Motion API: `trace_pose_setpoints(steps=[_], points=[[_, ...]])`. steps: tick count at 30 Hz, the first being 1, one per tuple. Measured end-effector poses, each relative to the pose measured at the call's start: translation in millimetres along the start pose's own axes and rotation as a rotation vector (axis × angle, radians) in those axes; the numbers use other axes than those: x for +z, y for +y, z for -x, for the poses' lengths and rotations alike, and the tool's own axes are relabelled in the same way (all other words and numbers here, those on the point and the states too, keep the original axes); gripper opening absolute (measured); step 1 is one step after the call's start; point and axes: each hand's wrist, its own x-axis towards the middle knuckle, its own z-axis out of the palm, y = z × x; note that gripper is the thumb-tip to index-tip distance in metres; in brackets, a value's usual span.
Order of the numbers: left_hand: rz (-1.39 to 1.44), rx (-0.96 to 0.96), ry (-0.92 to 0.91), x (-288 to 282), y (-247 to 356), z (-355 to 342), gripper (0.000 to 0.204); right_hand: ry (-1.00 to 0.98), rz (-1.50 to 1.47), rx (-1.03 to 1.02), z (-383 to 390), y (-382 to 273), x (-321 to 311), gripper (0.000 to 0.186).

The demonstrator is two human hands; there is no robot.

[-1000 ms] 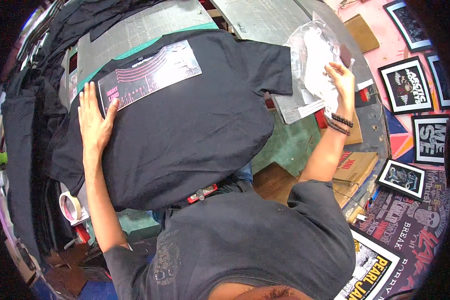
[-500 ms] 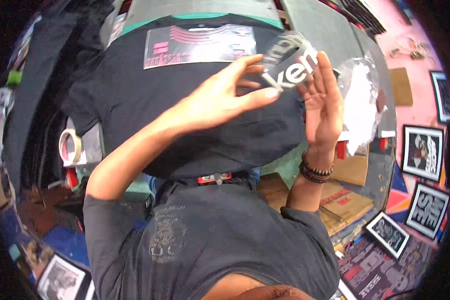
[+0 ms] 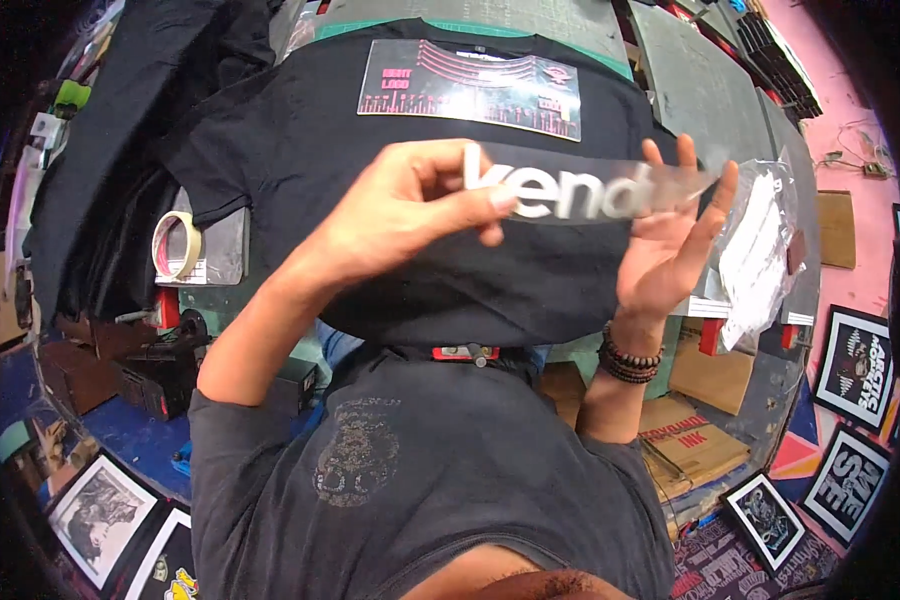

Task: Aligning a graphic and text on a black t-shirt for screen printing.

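Note:
A clear film strip with white lettering is stretched out nearly level above a black T-shirt. My left hand pinches its left end between thumb and fingers. At the strip's other end, my right hand has its fingers spread, palm toward the film, and does not grip it. Whether the fingers touch the film is blurred. The T-shirt lies spread on the work board, collar at the far end. Across its upper chest rests a clear placement ruler with pink and white markings.
A roll of masking tape stands left of the shirt. On the right lies a clear plastic bag with white pieces. Dark boards extend behind it. Below are a cardboard box and framed prints.
The film was curled over between both hands and now lies straightened out. My right hand's fingers have spread apart, while my left hand has closed on the left end. The view has shifted.

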Motion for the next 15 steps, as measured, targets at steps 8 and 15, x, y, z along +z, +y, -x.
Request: trace_pose_setpoints(steps=[8,15], points=[[-0.341,-0.08,0.373,-64.3,-14.6,25.3,0.022,-0.029,0.284,0.167,-13.3,16.9,-8.5,0.054],[-0.8,-0.171,0.612,-86.3,-26.3,31.7,0.036,-0.165,0.648,0.264,-23.3,36.0,-1.4,0.06]])
